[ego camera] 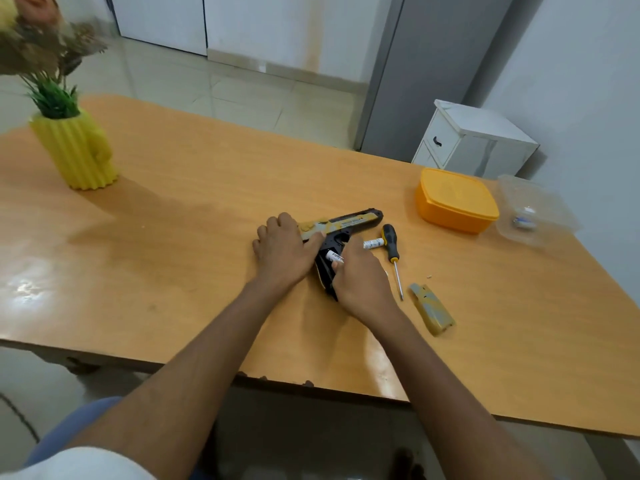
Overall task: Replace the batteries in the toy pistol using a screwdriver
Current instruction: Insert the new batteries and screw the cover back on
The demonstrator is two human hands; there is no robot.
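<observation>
The black and yellow toy pistol (349,221) lies flat on the wooden table (194,202), barrel pointing right. My left hand (282,247) presses flat on its rear end. My right hand (360,275) grips the handle, fingers at the open battery bay, where a white battery (333,255) shows. A second white battery (373,243) lies loose just right of the pistol. The black and yellow screwdriver (393,252) rests beside it, tip toward me. The removed yellow and grey battery cover (432,309) lies to the right of my right hand.
An orange lidded box (455,200) and a clear plastic container (535,213) stand at the right of the table. A yellow ribbed vase (78,150) with flowers stands at the far left. A white cabinet (474,140) sits beyond the table.
</observation>
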